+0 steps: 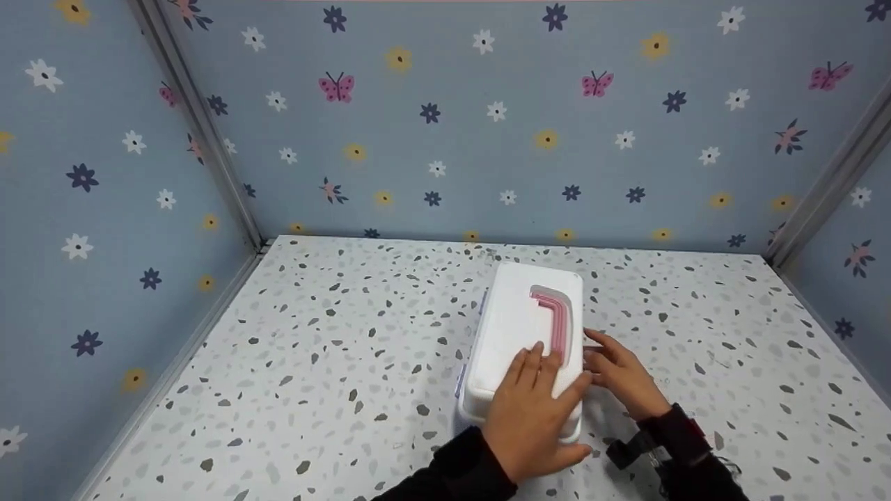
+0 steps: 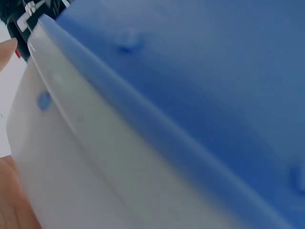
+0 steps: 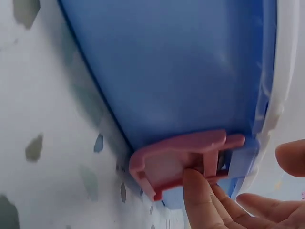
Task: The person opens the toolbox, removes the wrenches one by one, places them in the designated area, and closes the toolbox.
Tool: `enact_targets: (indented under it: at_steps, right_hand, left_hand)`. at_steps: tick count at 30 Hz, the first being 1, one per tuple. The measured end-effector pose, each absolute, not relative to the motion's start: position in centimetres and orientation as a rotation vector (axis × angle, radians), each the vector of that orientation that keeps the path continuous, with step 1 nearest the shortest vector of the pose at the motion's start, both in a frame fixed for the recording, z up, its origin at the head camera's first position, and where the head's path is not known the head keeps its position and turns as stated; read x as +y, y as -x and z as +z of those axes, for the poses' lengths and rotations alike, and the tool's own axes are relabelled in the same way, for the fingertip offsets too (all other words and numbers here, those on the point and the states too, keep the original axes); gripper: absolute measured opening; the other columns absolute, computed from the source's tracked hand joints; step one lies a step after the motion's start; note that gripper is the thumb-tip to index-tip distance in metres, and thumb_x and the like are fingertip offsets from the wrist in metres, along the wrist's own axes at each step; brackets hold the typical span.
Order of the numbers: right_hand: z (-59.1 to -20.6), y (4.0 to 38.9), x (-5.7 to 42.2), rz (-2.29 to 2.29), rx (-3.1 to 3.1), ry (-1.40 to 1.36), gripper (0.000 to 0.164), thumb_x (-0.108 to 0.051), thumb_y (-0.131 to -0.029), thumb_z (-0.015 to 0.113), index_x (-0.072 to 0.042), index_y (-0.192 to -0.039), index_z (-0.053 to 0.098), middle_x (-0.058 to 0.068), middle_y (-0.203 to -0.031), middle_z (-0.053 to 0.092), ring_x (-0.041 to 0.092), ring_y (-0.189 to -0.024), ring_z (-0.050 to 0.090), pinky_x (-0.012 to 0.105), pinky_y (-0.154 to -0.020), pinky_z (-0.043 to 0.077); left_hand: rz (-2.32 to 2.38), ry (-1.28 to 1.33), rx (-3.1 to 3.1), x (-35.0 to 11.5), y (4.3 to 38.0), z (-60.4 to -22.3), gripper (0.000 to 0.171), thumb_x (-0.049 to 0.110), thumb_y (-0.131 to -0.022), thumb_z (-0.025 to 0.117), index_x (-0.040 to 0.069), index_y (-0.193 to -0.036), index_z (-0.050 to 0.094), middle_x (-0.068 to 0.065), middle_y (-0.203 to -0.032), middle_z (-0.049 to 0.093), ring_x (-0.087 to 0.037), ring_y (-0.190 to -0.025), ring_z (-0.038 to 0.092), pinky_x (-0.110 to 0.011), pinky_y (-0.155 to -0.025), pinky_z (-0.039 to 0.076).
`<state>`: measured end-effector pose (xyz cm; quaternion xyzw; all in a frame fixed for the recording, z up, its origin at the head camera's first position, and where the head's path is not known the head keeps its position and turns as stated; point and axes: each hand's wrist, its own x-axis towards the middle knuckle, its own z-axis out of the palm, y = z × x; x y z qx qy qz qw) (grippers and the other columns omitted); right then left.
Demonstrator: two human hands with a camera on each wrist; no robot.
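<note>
A storage box with a white lid [image 1: 494, 327] and a blue body [image 2: 214, 86] stands on the table, its long side running away from me. A pink handle [image 1: 559, 320] lies folded in the lid's recess. My left hand [image 1: 532, 410] rests flat on the near part of the lid, fingers spread and straight, covering the handle's near end. At the box's right side is my right hand [image 1: 626, 379]. Its fingertips touch a pink latch [image 3: 178, 162], which hangs swung out from the blue wall, while the thumb stays apart near the lid's edge.
The speckled white table [image 1: 334, 362] spreads out on both sides of the box. Behind it rises a blue flowered panel [image 1: 473, 167], with further panels at left and right. A dark wrist strap [image 1: 672, 435] with a small device sits on the right wrist.
</note>
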<state>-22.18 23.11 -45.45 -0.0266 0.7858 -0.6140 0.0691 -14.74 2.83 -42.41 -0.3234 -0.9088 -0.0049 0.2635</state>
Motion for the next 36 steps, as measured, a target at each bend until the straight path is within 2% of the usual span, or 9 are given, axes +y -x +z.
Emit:
enact_targets:
  at_steps: [4,8,17,24,31,36]
  right_hand:
    - [-45.6,22.0,22.8,-1.831,2.380,0.066,0.053,-0.013,-0.101,0.045,-0.003,-0.151,0.032,0.029,-0.140,0.050,0.025,-0.116,0.062,0.024,-0.085,0.054]
    - [-45.6,21.8,22.6,-1.856,2.352,0.090,0.054,-0.012,-0.100,0.047,-0.001,-0.151,0.032,0.029,-0.142,0.048,0.024,-0.119,0.059,0.025,-0.087,0.054]
    - [-45.6,21.9,22.6,-1.837,2.353,0.081,0.054,-0.012,-0.100,0.047,0.000,-0.150,0.032,0.029,-0.142,0.048,0.028,-0.121,0.058,0.030,-0.094,0.054]
    - [-45.7,21.8,22.5,-1.869,2.343,0.080,0.054,-0.009,-0.100,0.046,0.003,-0.150,0.030,0.031,-0.140,0.048,0.027,-0.119,0.059,0.028,-0.092,0.055]
    - [-45.9,21.6,22.3,-1.867,2.386,0.107,0.058,-0.010,-0.097,0.055,0.002,-0.149,0.033,0.031,-0.138,0.050,0.030,-0.115,0.062,0.026,-0.089,0.055]
    - [-45.9,21.6,22.1,-1.860,2.415,0.093,0.056,-0.012,-0.097,0.059,0.004,-0.146,0.038,0.029,-0.135,0.053,0.028,-0.111,0.064,0.024,-0.087,0.056]
  left_hand:
    - [0.018,0.870,-2.472,3.4,14.5,-42.6,0.086,0.077,-0.067,0.067,0.032,-0.139,0.052,-0.016,-0.145,0.049,-0.036,-0.133,0.048,-0.047,-0.114,0.036]
    - [0.024,0.840,-2.506,3.5,14.5,-42.5,0.086,0.073,-0.063,0.074,0.033,-0.136,0.052,-0.015,-0.146,0.048,-0.034,-0.133,0.048,-0.045,-0.115,0.034]
    - [0.038,0.814,-2.586,3.3,14.5,-41.9,0.085,0.072,-0.064,0.075,0.035,-0.137,0.049,-0.010,-0.149,0.046,-0.030,-0.135,0.047,-0.042,-0.115,0.034]
    - [-0.008,0.801,-2.537,3.2,14.7,-41.3,0.084,0.071,-0.064,0.075,0.033,-0.134,0.050,-0.011,-0.143,0.051,-0.031,-0.129,0.052,-0.042,-0.111,0.039]
    - [-0.104,0.781,-2.437,2.8,14.8,-40.9,0.077,0.063,-0.065,0.075,0.027,-0.131,0.055,-0.013,-0.137,0.056,-0.032,-0.122,0.057,-0.043,-0.108,0.043]
    - [-0.156,0.754,-2.417,2.3,14.9,-40.1,0.079,0.061,-0.065,0.074,0.024,-0.132,0.057,-0.013,-0.135,0.057,-0.032,-0.119,0.059,-0.042,-0.106,0.046]
